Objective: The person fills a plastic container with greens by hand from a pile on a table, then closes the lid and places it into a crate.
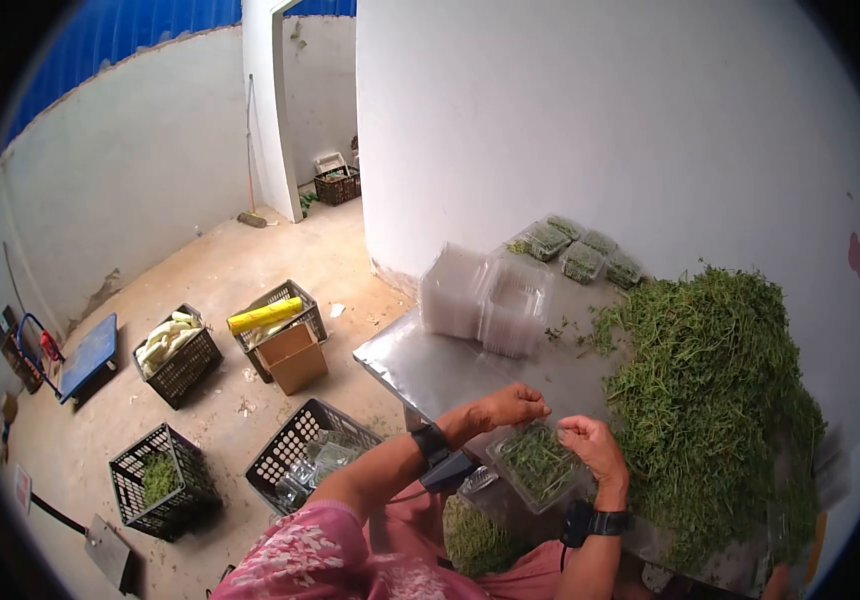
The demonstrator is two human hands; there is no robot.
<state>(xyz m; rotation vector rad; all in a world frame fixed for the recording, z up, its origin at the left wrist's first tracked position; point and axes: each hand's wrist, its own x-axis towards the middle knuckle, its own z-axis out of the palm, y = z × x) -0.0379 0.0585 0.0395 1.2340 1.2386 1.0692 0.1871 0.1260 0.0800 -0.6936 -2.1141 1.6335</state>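
Left hand [515,405] and right hand [595,450] close together at a box [512,484] of greens [548,475].
Left fingertips pinch together above its far edge; right fingers bend at its right side; any grip cannot be told. A heap [715,410] covers the surface [430,362] right of the hands; stacked boxes [485,300] stand beyond them.

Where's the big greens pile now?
In the head view, right side: the big greens pile sits on the metal table, just right of the right hand.
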